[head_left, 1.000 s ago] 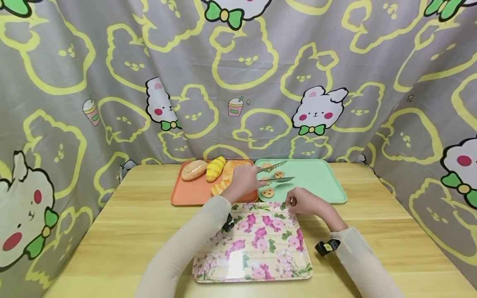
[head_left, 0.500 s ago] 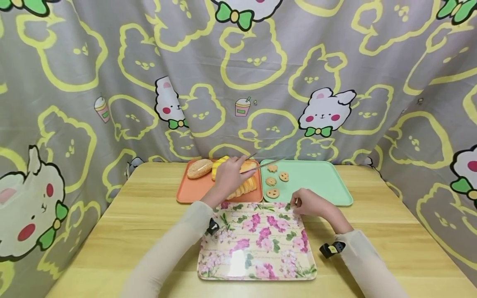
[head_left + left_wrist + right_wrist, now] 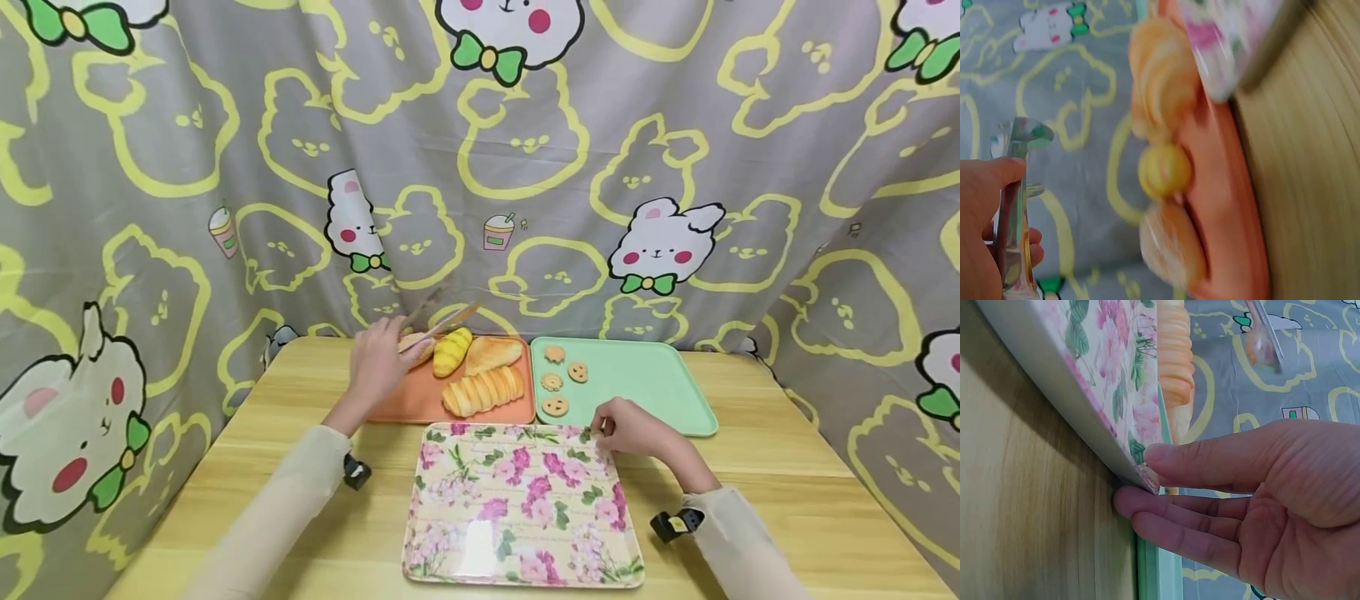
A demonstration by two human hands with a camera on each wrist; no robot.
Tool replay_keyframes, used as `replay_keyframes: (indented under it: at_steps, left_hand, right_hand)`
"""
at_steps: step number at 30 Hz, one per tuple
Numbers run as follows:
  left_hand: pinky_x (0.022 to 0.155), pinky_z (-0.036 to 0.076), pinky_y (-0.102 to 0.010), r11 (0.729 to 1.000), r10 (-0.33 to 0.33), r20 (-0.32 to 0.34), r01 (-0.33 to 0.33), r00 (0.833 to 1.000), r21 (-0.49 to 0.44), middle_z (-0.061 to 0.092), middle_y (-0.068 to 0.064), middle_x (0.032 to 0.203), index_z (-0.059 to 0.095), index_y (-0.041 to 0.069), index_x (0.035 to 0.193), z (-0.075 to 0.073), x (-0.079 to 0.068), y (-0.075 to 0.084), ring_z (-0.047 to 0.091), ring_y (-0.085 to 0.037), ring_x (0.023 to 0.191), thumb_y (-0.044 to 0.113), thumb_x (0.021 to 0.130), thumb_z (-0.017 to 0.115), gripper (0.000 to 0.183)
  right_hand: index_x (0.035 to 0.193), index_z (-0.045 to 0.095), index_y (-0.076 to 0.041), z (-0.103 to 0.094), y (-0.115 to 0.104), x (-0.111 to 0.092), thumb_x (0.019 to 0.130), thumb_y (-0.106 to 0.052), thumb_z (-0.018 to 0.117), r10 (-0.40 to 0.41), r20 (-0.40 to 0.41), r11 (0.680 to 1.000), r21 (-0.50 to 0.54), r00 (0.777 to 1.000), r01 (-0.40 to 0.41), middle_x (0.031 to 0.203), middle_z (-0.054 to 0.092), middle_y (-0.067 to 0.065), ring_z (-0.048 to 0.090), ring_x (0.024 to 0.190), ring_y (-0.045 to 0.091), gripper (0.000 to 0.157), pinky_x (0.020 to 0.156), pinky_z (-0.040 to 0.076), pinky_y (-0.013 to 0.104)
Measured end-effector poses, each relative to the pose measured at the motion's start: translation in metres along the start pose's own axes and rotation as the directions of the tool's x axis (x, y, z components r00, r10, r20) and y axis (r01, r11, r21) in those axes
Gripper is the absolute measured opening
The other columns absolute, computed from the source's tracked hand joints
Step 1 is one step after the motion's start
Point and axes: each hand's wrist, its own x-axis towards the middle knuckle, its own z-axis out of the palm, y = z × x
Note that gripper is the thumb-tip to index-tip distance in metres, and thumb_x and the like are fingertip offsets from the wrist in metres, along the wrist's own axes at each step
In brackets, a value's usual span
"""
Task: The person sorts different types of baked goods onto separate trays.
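My left hand holds metal tongs by the handle, raised over the left end of the orange tray. In the left wrist view the tongs hold nothing between their tips. Below lie an oblong bread roll, partly hidden in the head view by hand and tongs, a yellow bread, a triangular toast piece and a ridged loaf. My right hand pinches the far right corner of the floral tray; its thumb is on top, fingers underneath.
A mint green tray stands right of the orange one, with several cookies at its left side. All the trays rest on a wooden table. A patterned grey curtain hangs behind and at both sides.
My left hand has carried the tongs leftward from above the cookies to above the orange tray's left end. The right hand stays at the floral tray's corner. The head view has shifted slightly.
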Motion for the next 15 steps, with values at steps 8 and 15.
replay_keyframes:
  at_steps: [8,15]
  left_hand:
    - [0.086,0.039,-0.054,0.984,-0.160,0.099,0.150,0.982,0.099,0.063,-0.024,0.109,0.060,-0.006,0.124,-0.020,-0.022,-0.058,0.057,-0.042,0.102,0.044,0.095,0.070,0.059]
    - [0.086,0.038,-0.059,0.957,-0.267,0.214,0.233,0.940,0.173,0.061,-0.031,0.112,0.053,-0.013,0.127,-0.035,-0.041,-0.095,0.055,-0.048,0.105,0.043,0.102,0.061,0.062]
  right_hand:
    - [0.094,0.073,0.002,0.001,0.000,0.002,0.089,0.002,0.072,-0.013,-0.007,1.000,0.010,1.000,0.013,0.076,0.064,0.005,0.054,0.060,0.008,0.005,0.058,0.048,0.025]
    - [0.095,0.073,0.003,0.001,0.002,0.000,0.089,0.001,0.070,-0.020,0.002,0.999,0.037,1.000,0.020,0.074,0.065,0.004,0.057,0.058,0.010,0.006,0.058,0.048,0.025]
